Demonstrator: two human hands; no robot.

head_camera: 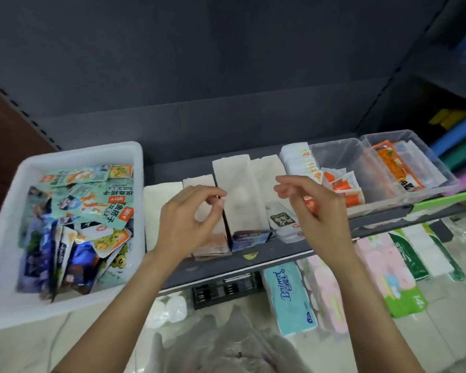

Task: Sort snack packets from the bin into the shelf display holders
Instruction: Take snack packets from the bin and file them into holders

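The snack packets (89, 211) lie heaped in the white bin (8, 297) at the shelf's left end, nearest the left hand (183, 222), whose fingers hang loosely curled and empty; the right hand (315, 208) likewise grasps nothing.

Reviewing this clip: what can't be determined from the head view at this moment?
- Head view: the right hand covers an orange-and-white packet; whether its fingers pinch it is unclear.
- The left hand hides the front of the white holders.
- Lower packets in the white bin are buried under the top ones.
- Packet print is too blurred to read.
- The right clear tub partly hides its contents.
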